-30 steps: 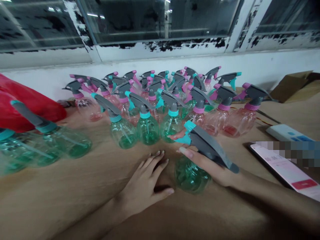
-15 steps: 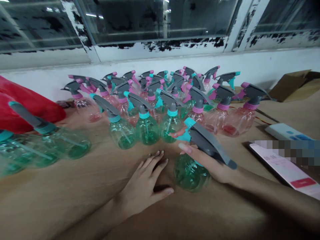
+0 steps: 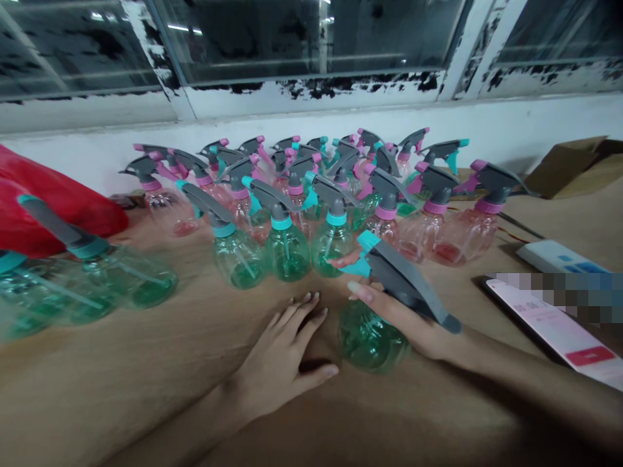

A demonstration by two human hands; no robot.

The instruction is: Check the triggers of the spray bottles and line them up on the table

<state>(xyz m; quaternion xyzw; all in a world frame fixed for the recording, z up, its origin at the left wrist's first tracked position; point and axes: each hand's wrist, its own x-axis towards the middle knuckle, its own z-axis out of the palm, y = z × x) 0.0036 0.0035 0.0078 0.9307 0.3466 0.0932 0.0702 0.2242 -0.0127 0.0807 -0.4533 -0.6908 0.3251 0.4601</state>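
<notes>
My right hand (image 3: 409, 321) is wrapped round the neck of a green spray bottle (image 3: 370, 337) with a grey trigger head and teal nozzle (image 3: 403, 282); the bottle stands on the wooden table (image 3: 146, 376). My left hand (image 3: 282, 360) lies flat on the table just left of that bottle, fingers stretched out and apart, holding nothing. Right behind stand three green spray bottles (image 3: 287, 250) in a row, with several pink ones (image 3: 438, 227) further back.
More green bottles (image 3: 111, 275) lie at the left beside a red bag (image 3: 53, 207). A phone (image 3: 559, 327) and a white power strip (image 3: 559, 256) lie at the right, a cardboard box (image 3: 579, 165) behind. A white wall and windows close the far side.
The bottle in my right hand has shifted very slightly; my left hand has stayed put on the table.
</notes>
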